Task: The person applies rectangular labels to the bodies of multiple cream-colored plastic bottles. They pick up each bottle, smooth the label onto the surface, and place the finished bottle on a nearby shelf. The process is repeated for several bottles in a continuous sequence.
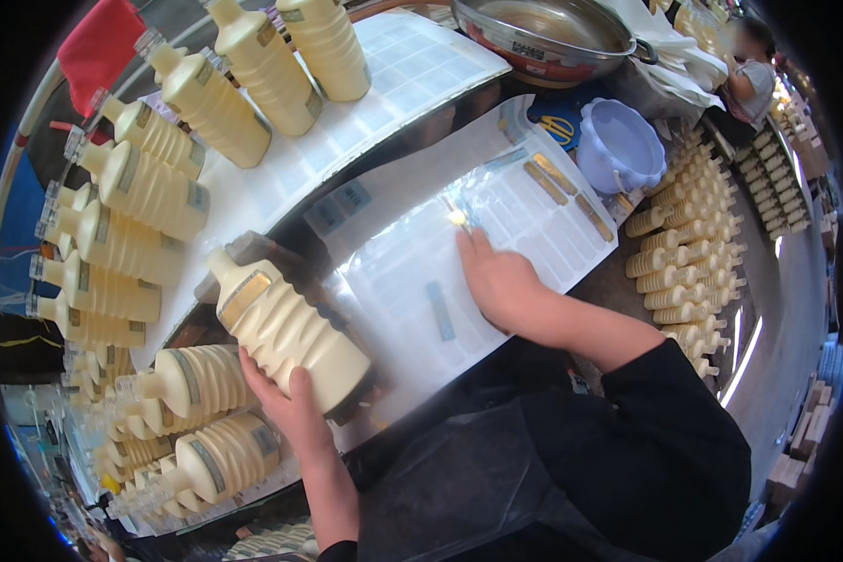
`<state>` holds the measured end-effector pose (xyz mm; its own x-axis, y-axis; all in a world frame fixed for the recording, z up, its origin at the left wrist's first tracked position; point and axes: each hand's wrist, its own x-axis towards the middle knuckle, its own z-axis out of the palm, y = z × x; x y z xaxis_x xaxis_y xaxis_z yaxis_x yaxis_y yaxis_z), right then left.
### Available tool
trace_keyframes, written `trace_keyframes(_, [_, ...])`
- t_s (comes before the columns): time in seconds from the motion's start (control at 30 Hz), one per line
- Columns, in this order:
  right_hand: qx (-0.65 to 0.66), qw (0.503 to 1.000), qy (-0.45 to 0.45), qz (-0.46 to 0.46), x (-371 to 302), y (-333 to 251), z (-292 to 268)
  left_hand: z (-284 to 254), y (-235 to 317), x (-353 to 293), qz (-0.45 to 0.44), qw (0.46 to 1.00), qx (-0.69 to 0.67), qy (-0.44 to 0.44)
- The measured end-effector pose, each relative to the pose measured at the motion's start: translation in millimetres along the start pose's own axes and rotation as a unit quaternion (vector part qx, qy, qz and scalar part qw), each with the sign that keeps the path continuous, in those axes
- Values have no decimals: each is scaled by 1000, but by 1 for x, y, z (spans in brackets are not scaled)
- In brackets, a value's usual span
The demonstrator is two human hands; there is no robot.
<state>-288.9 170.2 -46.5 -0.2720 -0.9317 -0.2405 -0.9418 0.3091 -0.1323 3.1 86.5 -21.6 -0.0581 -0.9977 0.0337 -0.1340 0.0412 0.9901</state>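
My left hand (298, 407) is closed round the lower side of a cream ribbed bottle (295, 332). The bottle leans with its neck to the upper left and has a gold label (249, 298) near its shoulder. Over a translucent sheet of labels (393, 314), my right hand (504, 281) has its fingers pressed together. A small bright glint shows at those fingertips; what they pinch cannot be made out. Gold label strips (551, 182) lie on the sheet's far right part, and a pale blue label (438, 312) shows nearer its middle.
Several cream bottles (217, 110) stand along the white-covered table (407, 70) at left. A steel basin (543, 42), yellow-handled scissors (559, 128) and a lavender bucket (620, 145) sit at the far side. More bottles (670, 272) fill the floor at right, with a person (751, 80) beyond.
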Motion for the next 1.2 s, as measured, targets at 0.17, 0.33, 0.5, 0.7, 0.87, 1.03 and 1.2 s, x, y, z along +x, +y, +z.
trace_keyframes(0.17, [17, 994, 89, -55, -53, 16, 10, -4, -4, 1, 4, 1000, 1, -7])
trace_keyframes(0.33, [-17, 993, 68, -100, -62, 36, 16, -6, -1, 1, 20, 1000, 6, -18])
trace_keyframes(0.5, [-90, 987, 64, -116, -101, 38, 28, -10, -2, -12, 68, 993, 58, 72])
trace_keyframes(0.7, [-45, 958, 202, -198, -110, 65, 39, 3, 29, -35, 245, 953, 171, 57])
trace_keyframes(0.87, [245, 940, 171, -165, -107, 69, 26, 20, 50, -54, 367, 900, 232, -33])
trace_keyframes(1.03, [544, 835, 13, -79, -81, 23, -15, 60, 63, -58, 420, 851, 285, -137])
trace_keyframes(1.2, [611, 777, 2, -152, -77, -42, -57, 70, 68, -55, 425, 842, 311, -115])
